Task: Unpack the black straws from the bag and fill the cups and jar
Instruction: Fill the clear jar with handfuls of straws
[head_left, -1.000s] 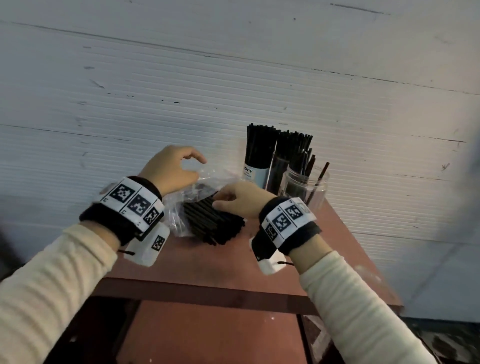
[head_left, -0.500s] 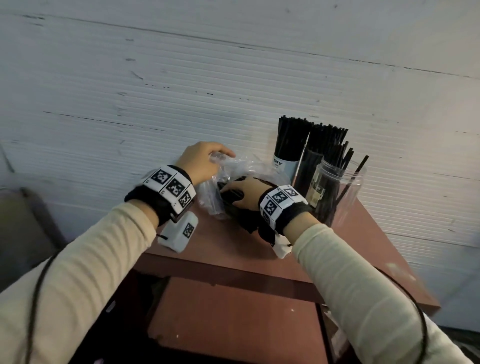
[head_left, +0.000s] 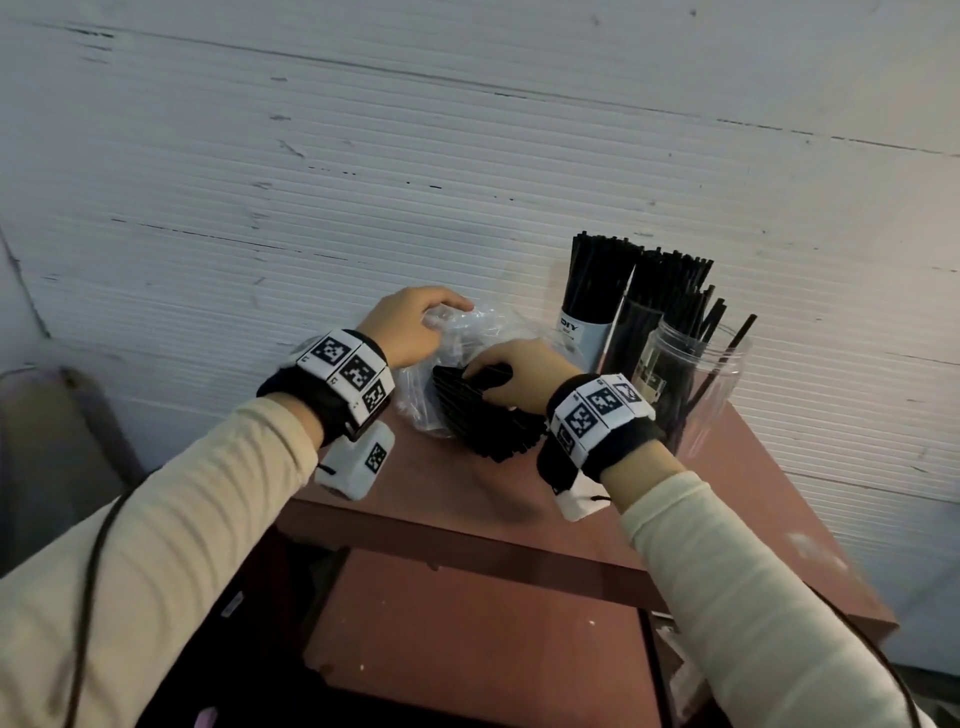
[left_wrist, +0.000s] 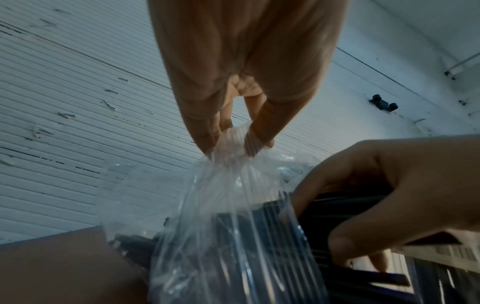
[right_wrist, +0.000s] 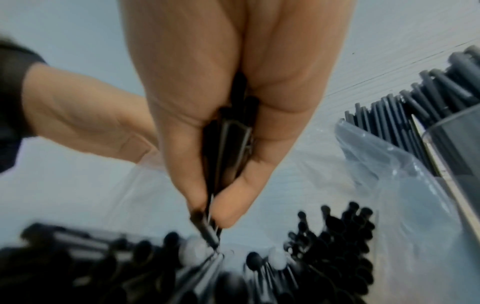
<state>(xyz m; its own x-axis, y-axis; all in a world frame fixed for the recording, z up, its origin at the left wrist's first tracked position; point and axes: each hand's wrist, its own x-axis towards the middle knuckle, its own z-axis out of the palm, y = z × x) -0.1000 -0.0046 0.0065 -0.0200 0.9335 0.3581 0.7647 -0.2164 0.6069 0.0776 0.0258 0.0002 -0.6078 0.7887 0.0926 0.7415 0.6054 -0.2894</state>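
A clear plastic bag (head_left: 457, 338) lies on the reddish-brown table (head_left: 452, 499), with a pile of black straws (head_left: 488, 421) spilling from its mouth. My left hand (head_left: 415, 325) pinches the bunched top of the bag (left_wrist: 231, 144). My right hand (head_left: 519, 376) grips a small bundle of black straws (right_wrist: 228, 144) above the pile (right_wrist: 324, 246). At the back right stand a white-labelled cup (head_left: 592, 306) and a dark cup (head_left: 654, 306), both packed with upright straws. A clear jar (head_left: 691, 384) in front of them holds several straws.
A white ribbed wall (head_left: 363, 156) rises directly behind the table. A lower reddish shelf (head_left: 467, 634) sits under the table's front edge. A dark grey object (head_left: 47, 447) stands at the far left. The jar stands close to my right wrist.
My right hand has gone from resting on top of the straw pile to gripping a bundle from it. My left hand has closed on the top of the bag. The camera view shifted.
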